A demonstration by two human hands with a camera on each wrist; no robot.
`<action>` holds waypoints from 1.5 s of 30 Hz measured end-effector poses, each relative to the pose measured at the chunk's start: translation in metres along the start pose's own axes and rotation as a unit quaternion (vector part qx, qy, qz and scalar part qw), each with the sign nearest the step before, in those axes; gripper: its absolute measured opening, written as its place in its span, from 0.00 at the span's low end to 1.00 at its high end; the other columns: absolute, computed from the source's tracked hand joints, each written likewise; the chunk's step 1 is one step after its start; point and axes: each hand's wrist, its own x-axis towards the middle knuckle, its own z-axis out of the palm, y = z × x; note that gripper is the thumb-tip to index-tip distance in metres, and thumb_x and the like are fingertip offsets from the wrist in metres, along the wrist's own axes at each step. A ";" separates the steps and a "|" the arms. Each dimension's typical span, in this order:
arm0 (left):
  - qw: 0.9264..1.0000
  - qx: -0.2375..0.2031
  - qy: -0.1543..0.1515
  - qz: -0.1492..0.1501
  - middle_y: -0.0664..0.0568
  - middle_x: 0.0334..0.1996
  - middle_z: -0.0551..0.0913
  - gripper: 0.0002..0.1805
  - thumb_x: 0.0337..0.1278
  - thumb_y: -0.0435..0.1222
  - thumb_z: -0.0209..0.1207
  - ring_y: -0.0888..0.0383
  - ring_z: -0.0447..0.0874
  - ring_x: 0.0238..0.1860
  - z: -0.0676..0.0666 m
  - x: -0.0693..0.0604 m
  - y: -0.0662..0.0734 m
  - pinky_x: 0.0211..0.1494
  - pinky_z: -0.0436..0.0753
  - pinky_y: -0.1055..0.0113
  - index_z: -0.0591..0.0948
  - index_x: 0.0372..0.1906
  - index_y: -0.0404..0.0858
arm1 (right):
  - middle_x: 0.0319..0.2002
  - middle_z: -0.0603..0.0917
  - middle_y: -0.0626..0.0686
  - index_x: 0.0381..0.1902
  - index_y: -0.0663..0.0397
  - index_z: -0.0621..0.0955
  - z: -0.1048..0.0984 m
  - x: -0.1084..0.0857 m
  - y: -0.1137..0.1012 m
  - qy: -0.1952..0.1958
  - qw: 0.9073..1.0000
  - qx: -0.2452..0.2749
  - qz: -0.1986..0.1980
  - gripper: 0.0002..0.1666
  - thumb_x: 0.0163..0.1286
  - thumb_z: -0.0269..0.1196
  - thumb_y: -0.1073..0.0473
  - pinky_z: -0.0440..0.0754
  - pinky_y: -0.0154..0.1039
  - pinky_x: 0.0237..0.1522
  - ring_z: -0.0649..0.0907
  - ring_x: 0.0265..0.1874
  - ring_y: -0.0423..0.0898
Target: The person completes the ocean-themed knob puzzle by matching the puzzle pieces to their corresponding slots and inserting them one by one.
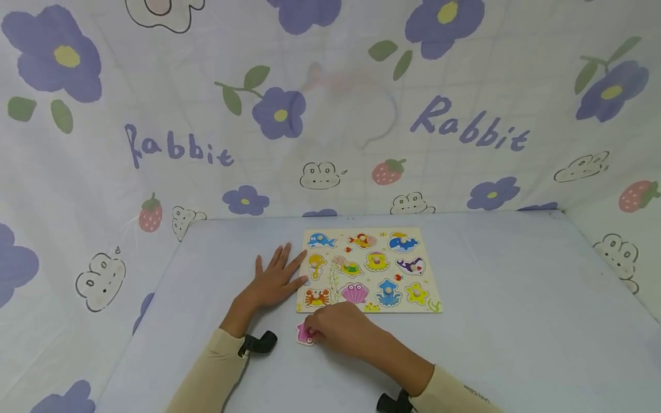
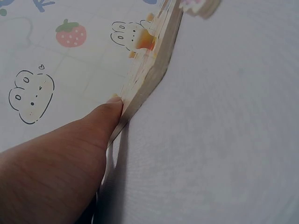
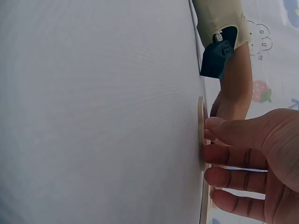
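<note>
On the table lies a wooden peg puzzle board [image 1: 332, 310] with several sea-animal pieces, among them a crab [image 1: 317, 297], a squid [image 1: 388, 293] and a yellow star [image 1: 416, 293]. A purple shell [image 1: 354, 294] shows in its front row. My left hand [image 1: 275, 282] rests with spread fingers at the board's left side, its thumb touching the edge. Just in front of the board, my right hand [image 1: 343, 330] pinches a pink puzzle piece [image 1: 303, 334], partly hidden by the fingers. The right wrist view shows this piece [image 3: 201, 133] edge-on, low at the table.
The light-coloured table [image 1: 516, 321] extends on both sides of the board. Behind it hangs a patterned cloth [image 1: 351, 189] with flowers, rabbits and strawberries. Dark wrist cameras [image 1: 262, 343] sit on both forearms.
</note>
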 end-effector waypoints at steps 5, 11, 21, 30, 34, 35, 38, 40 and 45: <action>1.000 -0.002 0.003 0.004 0.41 0.82 0.38 0.39 0.75 0.61 0.44 0.42 0.33 0.82 0.001 0.000 0.000 0.71 0.31 0.27 0.50 0.83 0.54 | 0.33 0.88 0.37 0.43 0.42 0.90 0.000 0.000 -0.001 -0.006 1.000 -0.004 0.013 0.08 0.67 0.72 0.52 0.78 0.28 0.37 0.79 0.29 0.33; 1.000 -0.002 0.003 0.004 0.42 0.82 0.38 0.39 0.75 0.62 0.43 0.42 0.33 0.82 0.001 0.000 0.000 0.71 0.31 0.27 0.50 0.83 0.55 | 0.30 0.86 0.37 0.40 0.42 0.89 -0.001 0.000 -0.001 -0.011 0.999 -0.031 -0.002 0.05 0.68 0.71 0.52 0.76 0.27 0.33 0.76 0.25 0.34; 1.000 -0.003 0.006 0.004 0.41 0.82 0.39 0.39 0.75 0.62 0.44 0.41 0.34 0.81 0.000 0.000 0.000 0.71 0.32 0.26 0.51 0.83 0.54 | 0.23 0.81 0.36 0.39 0.43 0.88 -0.002 -0.001 -0.001 -0.011 0.998 -0.050 -0.023 0.08 0.69 0.69 0.48 0.72 0.28 0.29 0.73 0.21 0.35; 1.000 -0.005 0.003 0.002 0.41 0.82 0.38 0.39 0.75 0.62 0.44 0.41 0.34 0.82 0.001 0.001 -0.001 0.71 0.31 0.27 0.50 0.83 0.55 | 0.23 0.79 0.34 0.39 0.41 0.87 -0.008 -0.002 0.004 -0.053 0.999 0.011 -0.002 0.08 0.66 0.72 0.47 0.74 0.28 0.32 0.75 0.25 0.33; 1.000 -0.004 0.003 0.004 0.41 0.82 0.38 0.39 0.75 0.62 0.44 0.41 0.34 0.81 0.001 0.001 -0.002 0.71 0.31 0.27 0.50 0.83 0.54 | 0.25 0.80 0.33 0.43 0.38 0.89 -0.012 -0.004 0.008 -0.064 0.997 0.049 -0.001 0.10 0.64 0.73 0.48 0.73 0.29 0.32 0.75 0.28 0.33; 1.000 -0.004 0.003 0.004 0.41 0.82 0.38 0.39 0.75 0.62 0.44 0.41 0.34 0.81 0.001 0.001 -0.002 0.71 0.31 0.27 0.50 0.83 0.54 | 0.26 0.81 0.33 0.44 0.38 0.90 -0.013 -0.004 0.009 -0.064 0.997 0.053 -0.003 0.11 0.64 0.73 0.48 0.73 0.29 0.33 0.75 0.28 0.33; 1.000 -0.004 0.000 0.002 0.41 0.82 0.38 0.39 0.75 0.62 0.44 0.41 0.33 0.81 0.000 0.001 -0.002 0.71 0.31 0.27 0.50 0.83 0.54 | 0.29 0.83 0.34 0.46 0.37 0.90 -0.014 -0.004 0.010 -0.067 0.996 0.062 -0.010 0.12 0.64 0.73 0.50 0.74 0.28 0.34 0.75 0.30 0.33; 1.000 -0.004 -0.001 0.002 0.41 0.82 0.38 0.39 0.75 0.62 0.44 0.41 0.33 0.81 0.000 0.000 -0.001 0.71 0.31 0.27 0.50 0.83 0.54 | 0.29 0.83 0.34 0.45 0.37 0.90 -0.013 -0.004 0.011 -0.066 0.996 0.061 -0.015 0.11 0.65 0.73 0.50 0.74 0.28 0.34 0.75 0.30 0.33; 1.000 -0.001 -0.001 0.001 0.41 0.82 0.38 0.39 0.75 0.62 0.43 0.41 0.33 0.81 0.001 0.001 -0.001 0.71 0.31 0.27 0.50 0.83 0.53 | 0.28 0.82 0.33 0.43 0.38 0.90 -0.011 -0.003 0.011 -0.071 0.996 0.057 -0.024 0.08 0.66 0.72 0.50 0.73 0.28 0.33 0.75 0.28 0.33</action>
